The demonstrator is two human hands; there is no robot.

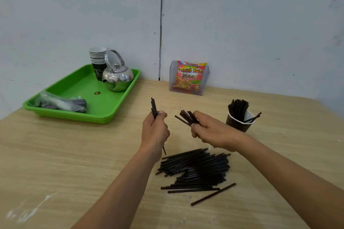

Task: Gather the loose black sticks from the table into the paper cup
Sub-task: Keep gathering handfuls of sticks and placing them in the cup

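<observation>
A pile of loose black sticks lies on the wooden table in front of me, with one stray stick at its near right. My left hand grips a small upright bundle of sticks above the table. To its right, my right hand holds a fanned bunch of sticks pointing left. The dark paper cup stands to the right of my right hand, holding several sticks upright and one leaning over its rim.
A green tray at the back left carries a stack of paper cups, a shiny metal kettle and a plastic bag of dark items. A clear holder with a red snack packet stands against the wall.
</observation>
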